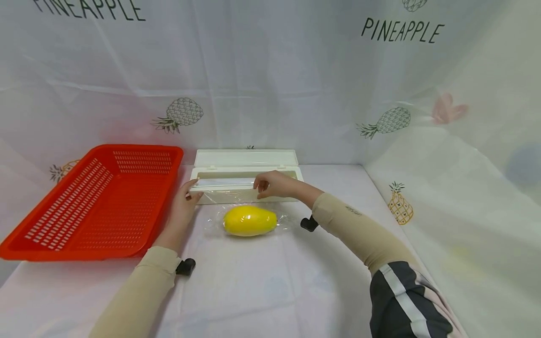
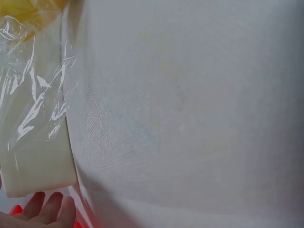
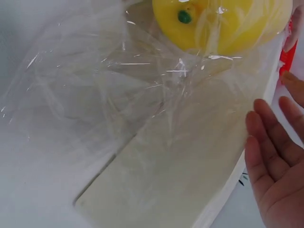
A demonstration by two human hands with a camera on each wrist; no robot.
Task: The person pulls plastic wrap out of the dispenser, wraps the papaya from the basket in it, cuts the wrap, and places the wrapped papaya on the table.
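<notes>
Desk (image 1: 270, 286): we are working on a white cloth; a pineapple-print curtain (image 1: 296, 84) is hanging behind.
Left hand (image 1: 184, 202): fingers lying straight against the wrap dispenser (image 1: 245, 180).
Right hand (image 1: 274, 184): curled, pinching the film (image 1: 224, 184).
Yellow fruit (image 1: 249, 220): lying wrapped before the dispenser.
Red basket (image 1: 101, 202): sitting left.

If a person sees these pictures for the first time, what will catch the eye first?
First the big red basket at the left of the table. Then the yellow fruit under clear film in the middle, before the open white film dispenser, where the left hand and right hand rest.
</notes>
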